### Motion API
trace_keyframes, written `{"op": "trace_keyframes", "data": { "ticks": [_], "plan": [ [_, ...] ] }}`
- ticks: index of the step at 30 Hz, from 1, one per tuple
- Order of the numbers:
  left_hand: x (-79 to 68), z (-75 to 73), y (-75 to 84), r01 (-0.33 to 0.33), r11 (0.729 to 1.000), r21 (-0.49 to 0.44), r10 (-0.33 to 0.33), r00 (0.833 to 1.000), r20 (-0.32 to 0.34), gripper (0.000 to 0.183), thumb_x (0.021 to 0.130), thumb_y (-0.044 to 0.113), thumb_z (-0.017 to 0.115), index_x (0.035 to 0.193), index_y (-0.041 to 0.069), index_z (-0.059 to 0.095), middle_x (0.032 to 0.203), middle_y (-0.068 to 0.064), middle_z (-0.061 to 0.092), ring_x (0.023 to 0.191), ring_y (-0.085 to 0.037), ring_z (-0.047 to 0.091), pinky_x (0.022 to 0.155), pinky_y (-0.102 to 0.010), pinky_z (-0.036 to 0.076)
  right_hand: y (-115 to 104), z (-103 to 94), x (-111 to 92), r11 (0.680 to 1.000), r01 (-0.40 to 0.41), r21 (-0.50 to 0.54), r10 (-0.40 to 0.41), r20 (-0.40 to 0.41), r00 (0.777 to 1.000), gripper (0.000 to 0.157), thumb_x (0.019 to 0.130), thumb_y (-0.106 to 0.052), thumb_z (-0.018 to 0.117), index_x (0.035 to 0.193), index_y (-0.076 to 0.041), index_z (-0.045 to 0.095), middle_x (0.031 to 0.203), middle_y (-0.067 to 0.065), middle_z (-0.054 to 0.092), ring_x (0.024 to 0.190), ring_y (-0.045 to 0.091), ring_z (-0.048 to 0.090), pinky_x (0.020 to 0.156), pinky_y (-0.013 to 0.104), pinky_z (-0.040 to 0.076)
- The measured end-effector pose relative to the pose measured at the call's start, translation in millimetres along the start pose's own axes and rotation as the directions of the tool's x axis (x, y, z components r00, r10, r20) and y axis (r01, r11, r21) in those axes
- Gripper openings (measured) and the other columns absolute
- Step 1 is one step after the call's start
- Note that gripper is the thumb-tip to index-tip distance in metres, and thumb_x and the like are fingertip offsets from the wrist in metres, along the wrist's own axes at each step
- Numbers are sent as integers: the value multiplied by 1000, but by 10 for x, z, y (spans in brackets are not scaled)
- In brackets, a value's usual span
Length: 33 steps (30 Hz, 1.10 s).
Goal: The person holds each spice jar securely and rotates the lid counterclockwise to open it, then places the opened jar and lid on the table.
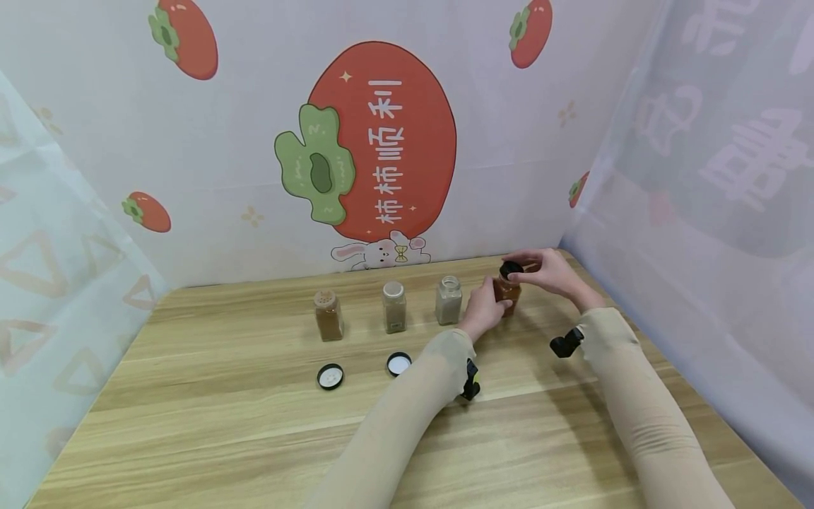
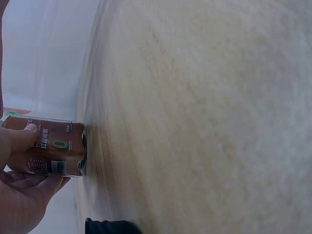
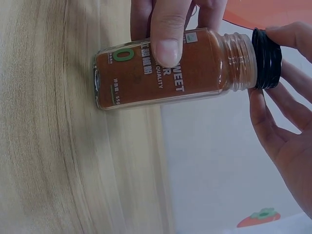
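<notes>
At the right of the table, my left hand (image 1: 485,309) grips the body of a spice jar (image 3: 161,73) filled with reddish-brown powder. Fingers and thumb lie on opposite sides of its labelled glass, as the left wrist view also shows. My right hand (image 1: 548,272) pinches the jar's black cap (image 3: 267,58) between thumb and fingers. That cap is at the jar's mouth, with the glass screw threads (image 3: 239,61) bare below it. The jar looks upright, its base at the tabletop. Nearest to my left hand stands an uncapped jar of pale powder (image 1: 449,302).
Further left stand a jar with a white top (image 1: 394,308) and a jar of brown powder (image 1: 328,316) with a perforated top. Before them lie two black caps, a left one (image 1: 330,377) and a right one (image 1: 399,364), white insides up. A printed cloth (image 1: 509,177) hangs behind the table.
</notes>
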<state>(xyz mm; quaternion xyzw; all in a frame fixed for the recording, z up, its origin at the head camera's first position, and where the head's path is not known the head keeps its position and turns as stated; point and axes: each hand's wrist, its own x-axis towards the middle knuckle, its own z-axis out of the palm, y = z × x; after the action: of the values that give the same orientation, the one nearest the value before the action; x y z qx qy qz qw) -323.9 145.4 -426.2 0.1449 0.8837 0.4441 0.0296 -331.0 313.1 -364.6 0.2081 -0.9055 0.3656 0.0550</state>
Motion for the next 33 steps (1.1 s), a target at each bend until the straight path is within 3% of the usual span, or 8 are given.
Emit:
{"op": "trace_keyframes", "data": {
  "ticks": [5,15,25,30,33],
  "plan": [
    [-7,-2,1,0,1000,1,0,1000,1,45,91,25,64,130,14,44,124,-7,62,112,-17,60,92,-30,50,-55,-3,-42,1000,-3,-2,3,-24,1000,43,87,-25,69,125,-6,60,119,18,64,108,33,61,88,45,51],
    [-32,0,6,1,1000,-2,-1,1000,1,45,91,25,63,130,13,43,122,-8,62,108,-17,61,85,-27,51,-415,-35,-205,998,55,-8,-55,-70,996,37,88,-7,66,123,4,60,124,26,59,113,43,55,91,55,47],
    [-20,2,4,1,1000,3,-1,1000,0,45,91,24,64,130,12,43,123,-9,62,112,-18,60,92,-29,50,-45,-31,-164,1000,-4,10,5,-112,994,37,88,-23,69,122,-8,64,121,16,63,109,32,59,94,49,47],
    [-11,7,-1,-7,1000,2,7,1000,-3,42,91,24,64,127,13,44,122,-8,62,111,-17,61,91,-29,50,0,-49,-175,998,-44,53,50,-123,991,38,85,-27,72,118,-11,65,117,12,65,108,28,59,94,48,47],
    [-8,7,-3,-10,1000,0,10,1000,-7,41,91,24,64,126,12,45,121,-8,63,110,-17,61,91,-28,50,-10,-61,-190,996,-75,48,80,-120,990,39,85,-30,72,119,-11,65,117,9,65,107,25,59,92,41,49]
  ]
}}
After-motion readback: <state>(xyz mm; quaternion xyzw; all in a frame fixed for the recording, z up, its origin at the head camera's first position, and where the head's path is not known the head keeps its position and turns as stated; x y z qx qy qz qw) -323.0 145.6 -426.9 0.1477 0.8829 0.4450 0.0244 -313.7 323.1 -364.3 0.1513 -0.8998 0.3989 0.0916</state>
